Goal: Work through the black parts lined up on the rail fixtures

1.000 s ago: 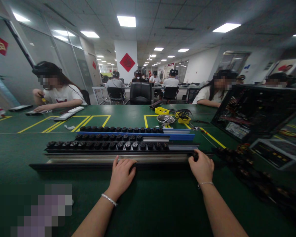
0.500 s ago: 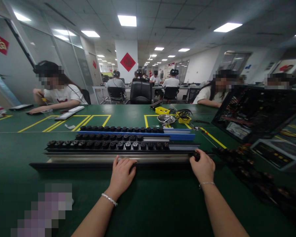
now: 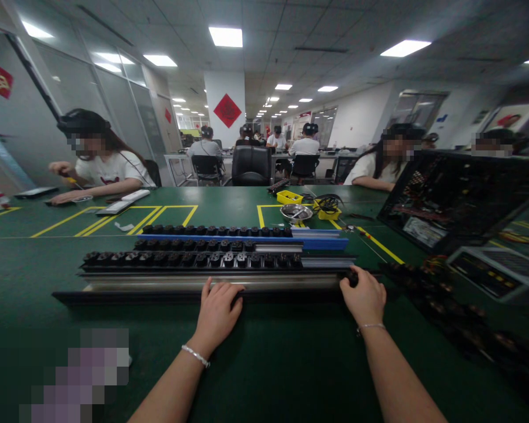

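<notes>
A long metal rail (image 3: pixel 158 282) with a black front edge lies crosswise on the green table. My left hand (image 3: pixel 220 302) rests on its front edge near the middle, fingers wrapped over it. At the rail's right end, my right hand (image 3: pixel 365 294) pinches a small black round part (image 3: pixel 349 277), partly hidden by the fingers. Just behind lies a rail with a row of black socket-like modules (image 3: pixel 187 259); its right stretch is bare metal. Farther back are a shorter module row (image 3: pixel 194 245) and a blue rail (image 3: pixel 321 243) carrying more modules.
Many loose black parts (image 3: pixel 462 317) lie at the right, near a power-supply-like box (image 3: pixel 496 276) and an open computer case (image 3: pixel 462 200). Behind the rails are a metal bowl (image 3: pixel 296 212) and yellow bins (image 3: pixel 290 197). People sit at left (image 3: pixel 110 167) and right.
My right hand has shifted very slightly right with the black part. My left hand has stayed in place. The person at the left has moved a raised hand outward.
</notes>
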Action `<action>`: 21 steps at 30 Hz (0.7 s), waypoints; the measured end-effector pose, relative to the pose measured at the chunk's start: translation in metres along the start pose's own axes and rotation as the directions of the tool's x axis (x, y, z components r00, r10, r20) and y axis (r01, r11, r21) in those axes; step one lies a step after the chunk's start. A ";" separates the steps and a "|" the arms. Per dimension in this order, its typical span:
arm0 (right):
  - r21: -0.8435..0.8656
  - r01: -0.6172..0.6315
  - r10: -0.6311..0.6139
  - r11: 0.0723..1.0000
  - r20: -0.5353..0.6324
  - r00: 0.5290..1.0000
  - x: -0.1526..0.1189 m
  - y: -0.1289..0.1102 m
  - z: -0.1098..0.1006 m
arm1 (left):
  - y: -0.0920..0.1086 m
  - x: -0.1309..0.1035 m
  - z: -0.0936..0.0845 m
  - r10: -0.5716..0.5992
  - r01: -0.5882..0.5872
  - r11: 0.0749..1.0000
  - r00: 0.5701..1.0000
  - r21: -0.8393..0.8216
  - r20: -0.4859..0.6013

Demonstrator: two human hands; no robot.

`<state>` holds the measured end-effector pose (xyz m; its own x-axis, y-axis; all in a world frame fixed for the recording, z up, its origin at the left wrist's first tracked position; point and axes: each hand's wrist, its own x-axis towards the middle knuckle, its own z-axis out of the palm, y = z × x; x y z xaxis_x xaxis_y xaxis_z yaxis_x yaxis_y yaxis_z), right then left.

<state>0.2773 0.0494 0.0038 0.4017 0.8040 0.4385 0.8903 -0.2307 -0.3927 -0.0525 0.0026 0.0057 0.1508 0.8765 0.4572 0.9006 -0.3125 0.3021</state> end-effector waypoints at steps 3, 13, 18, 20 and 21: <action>0.003 -0.004 0.004 1.000 -0.010 1.000 0.000 -0.001 0.000 | 0.001 0.000 0.000 -0.005 0.005 1.000 1.000 -0.006 0.001; 0.001 -0.037 0.037 0.999 -0.005 0.999 0.006 0.011 -0.003 | 0.000 0.000 0.000 0.007 -0.007 1.000 1.000 -0.001 -0.011; -0.016 -0.052 0.051 0.999 -0.013 0.999 0.007 0.014 -0.001 | -0.001 0.000 0.001 0.013 -0.013 1.000 1.000 0.009 -0.020; -0.020 -0.056 0.055 0.998 -0.012 0.998 0.007 0.014 -0.001 | -0.001 0.000 0.001 0.015 -0.015 1.000 1.000 0.007 -0.020; -0.021 -0.055 0.055 0.998 -0.011 0.998 0.007 0.014 -0.001 | -0.001 0.000 0.001 0.015 -0.015 1.000 1.000 0.006 -0.020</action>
<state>0.2930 0.0514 0.0019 0.4521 0.7839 0.4255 0.8713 -0.2861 -0.3986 -0.0527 0.0036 0.0045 0.1563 0.8639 0.4788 0.9006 -0.3237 0.2901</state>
